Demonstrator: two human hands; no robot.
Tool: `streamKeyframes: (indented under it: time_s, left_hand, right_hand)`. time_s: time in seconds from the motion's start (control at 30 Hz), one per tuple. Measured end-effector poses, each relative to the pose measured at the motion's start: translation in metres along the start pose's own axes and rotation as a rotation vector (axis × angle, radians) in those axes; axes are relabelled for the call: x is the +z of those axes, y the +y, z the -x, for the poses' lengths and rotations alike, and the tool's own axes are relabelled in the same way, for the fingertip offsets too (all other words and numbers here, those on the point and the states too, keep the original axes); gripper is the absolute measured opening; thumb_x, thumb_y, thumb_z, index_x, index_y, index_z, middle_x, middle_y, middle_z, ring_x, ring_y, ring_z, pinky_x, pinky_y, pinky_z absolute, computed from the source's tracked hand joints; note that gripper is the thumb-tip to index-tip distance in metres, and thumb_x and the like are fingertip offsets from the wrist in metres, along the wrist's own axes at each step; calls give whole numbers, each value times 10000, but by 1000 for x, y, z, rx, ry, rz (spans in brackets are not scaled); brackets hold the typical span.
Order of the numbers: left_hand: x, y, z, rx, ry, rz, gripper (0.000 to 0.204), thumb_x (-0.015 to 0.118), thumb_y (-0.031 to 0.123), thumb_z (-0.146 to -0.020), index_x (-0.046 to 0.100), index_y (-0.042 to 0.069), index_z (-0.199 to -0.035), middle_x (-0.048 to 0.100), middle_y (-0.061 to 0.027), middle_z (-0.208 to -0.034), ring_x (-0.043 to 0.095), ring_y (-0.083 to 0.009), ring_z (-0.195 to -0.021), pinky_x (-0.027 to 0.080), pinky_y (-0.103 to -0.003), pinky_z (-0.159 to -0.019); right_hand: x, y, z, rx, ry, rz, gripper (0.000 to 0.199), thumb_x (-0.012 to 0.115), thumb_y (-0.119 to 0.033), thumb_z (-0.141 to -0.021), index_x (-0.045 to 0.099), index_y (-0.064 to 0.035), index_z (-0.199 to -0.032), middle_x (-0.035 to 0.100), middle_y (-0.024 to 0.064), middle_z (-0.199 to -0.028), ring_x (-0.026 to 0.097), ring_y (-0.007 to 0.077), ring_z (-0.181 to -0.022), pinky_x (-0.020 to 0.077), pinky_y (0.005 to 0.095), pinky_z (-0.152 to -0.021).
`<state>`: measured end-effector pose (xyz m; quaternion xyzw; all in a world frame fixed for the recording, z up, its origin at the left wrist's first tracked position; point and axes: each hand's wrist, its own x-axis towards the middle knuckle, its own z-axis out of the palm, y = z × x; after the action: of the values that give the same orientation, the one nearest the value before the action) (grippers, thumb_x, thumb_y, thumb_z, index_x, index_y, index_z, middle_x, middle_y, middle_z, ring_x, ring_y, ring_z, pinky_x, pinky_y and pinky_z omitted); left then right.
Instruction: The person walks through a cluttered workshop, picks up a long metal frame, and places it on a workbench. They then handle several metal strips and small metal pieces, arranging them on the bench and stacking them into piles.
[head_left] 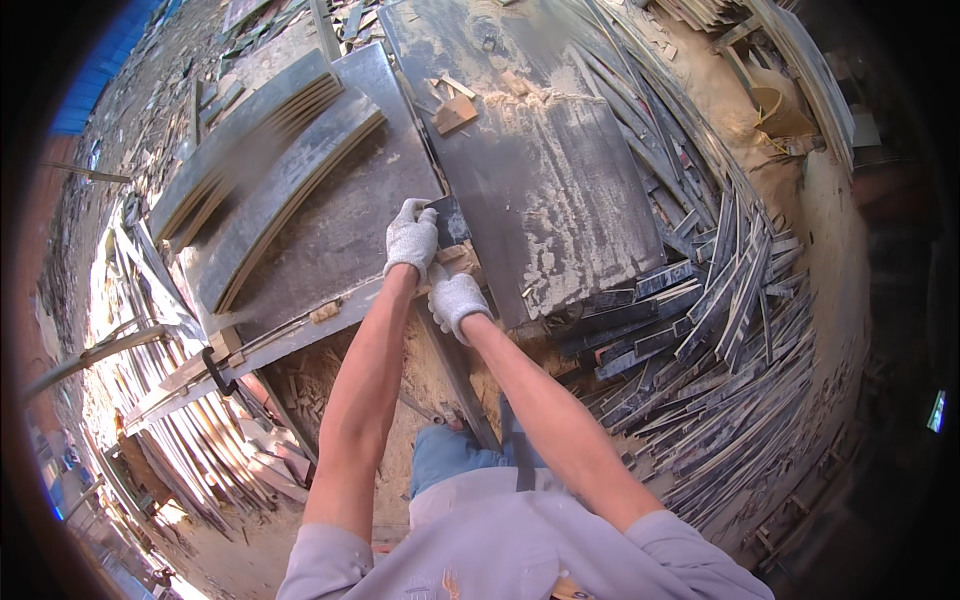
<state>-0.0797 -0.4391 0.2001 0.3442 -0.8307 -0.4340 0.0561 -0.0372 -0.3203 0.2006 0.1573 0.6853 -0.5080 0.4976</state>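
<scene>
My left hand (411, 238), in a pale knitted glove, is closed at the left edge of a small dark board (453, 222) at the seam of the worktable. Just below and to the right, my right hand (457, 302), gloved alike, is closed with its fingers curled. What it grips is hidden by the glove. A light wood block (458, 258) lies between the hands, close to my right thumb. Below the hands a long dark plank (455, 370) slants down toward my legs; I cannot tell whether it joins the small board.
Stacked curved plywood pieces (300, 190) lie on the left tabletop (385, 190). The right tabletop (570, 210) carries sawdust and an offcut (453, 114). A black clamp (216, 371) grips the front edge. Heaps of dark-edged strips (700, 310) crowd the right; pale strips (190, 440) lie left.
</scene>
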Motion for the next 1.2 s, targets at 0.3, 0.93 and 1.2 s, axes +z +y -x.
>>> streamKeyframes:
  time_s: [0.3,0.93,1.2]
  left_hand:
    - [1,2,-4,-16,16,-11,263,644,239,-982,733,119,-1199,781,-171,-1016,753,-320,-944,575,-414,-860]
    - [5,0,-6,-65,71,-53,320,646,288,-990,769,144,-1248,773,-163,-1178,734,-334,-1114,559,-422,-970]
    - [7,-2,-1,-57,111,-140,356,630,297,-965,767,186,-1275,752,-145,-1246,713,-337,-1172,539,-429,-1027]
  right_hand:
    - [-3,-6,5,-23,15,-27,597,516,-597,-1061,626,-94,-758,582,30,-562,552,191,-411,431,361,-364]
    - [3,10,-23,-120,86,99,460,561,-410,-1049,766,-46,-856,709,125,-649,695,263,-538,510,434,-466]
    - [10,38,-51,-161,1,147,334,513,-300,-1079,626,-125,-818,596,19,-603,554,202,-431,430,372,-385]
